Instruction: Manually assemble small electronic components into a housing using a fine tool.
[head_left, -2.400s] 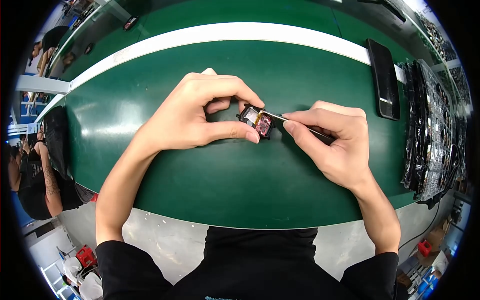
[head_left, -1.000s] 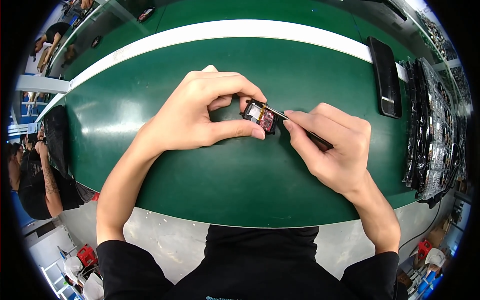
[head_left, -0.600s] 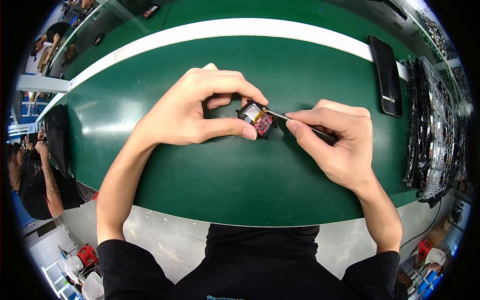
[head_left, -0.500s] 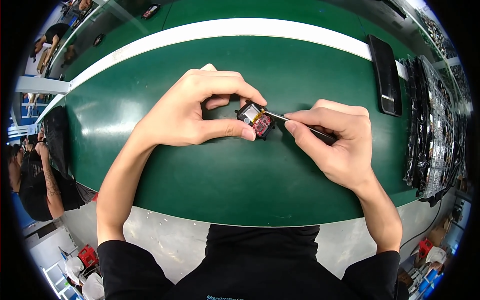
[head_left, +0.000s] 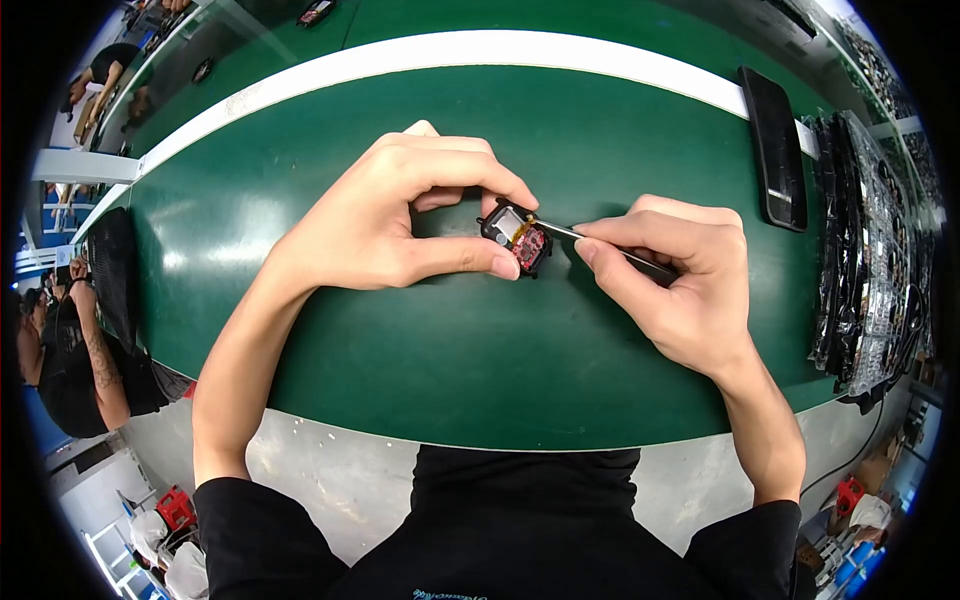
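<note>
My left hand [head_left: 410, 215] pinches a small open watch case [head_left: 515, 238] between thumb and index finger, just above the green table. The case is black, with a silver rectangular part, a strip of yellow tape and a red circuit board showing inside. My right hand [head_left: 680, 270] is closed round a pair of slim metal tweezers [head_left: 562, 231]. Their tip reaches the case's right side, by the yellow tape. Whether the tip grips anything is too small to make out.
A black shallow tray [head_left: 775, 150] leans on the white rail [head_left: 480, 48] at the back right. Stacked clear and black plastic trays [head_left: 865, 250] stand along the right edge. Beyond the rail lies a small device [head_left: 315, 12]. Another person's arm [head_left: 98, 350] is at the far left.
The watch case and both hands have shifted very slightly to the right in the picture. My grip on the case and on the tweezers is the same.
</note>
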